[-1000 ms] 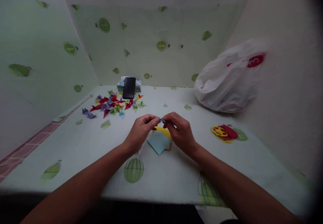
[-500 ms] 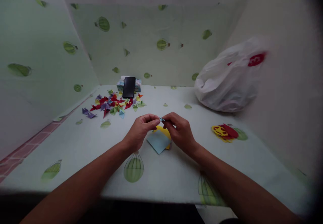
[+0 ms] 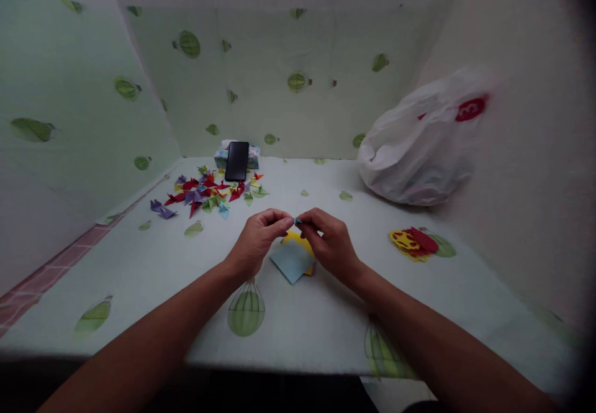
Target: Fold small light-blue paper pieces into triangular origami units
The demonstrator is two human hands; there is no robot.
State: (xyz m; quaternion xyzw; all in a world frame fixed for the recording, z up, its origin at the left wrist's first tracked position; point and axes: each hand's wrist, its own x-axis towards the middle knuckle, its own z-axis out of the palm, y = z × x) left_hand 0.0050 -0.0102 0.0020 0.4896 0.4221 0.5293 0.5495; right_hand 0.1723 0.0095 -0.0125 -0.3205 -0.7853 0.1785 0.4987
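Note:
A small folded piece of blue paper [image 3: 297, 221] is pinched between my two hands, above the middle of the table. My left hand [image 3: 261, 239] grips its left side with thumb and forefinger. On the other side, the fingertips of my right hand [image 3: 331, 239] are closed on it; the fingers cover most of the paper, so its exact shape is hard to make out. Just below lies a light-blue paper square [image 3: 293, 262], resting on yellow paper [image 3: 299, 240] that my hands partly hide.
Several folded paper cranes [image 3: 193, 195] in mixed colours lie back left. Behind them a black phone [image 3: 237, 161] leans on a tissue box [image 3: 252, 157]. Red and yellow paper cut-outs [image 3: 413, 243] lie to the right, before a full white plastic bag [image 3: 419, 146]. Walls border the table.
Both hands stay nearly in place, with the fingertips shifting slightly around the small blue paper. Less of the paper shows between them now. Nothing on the table has moved.

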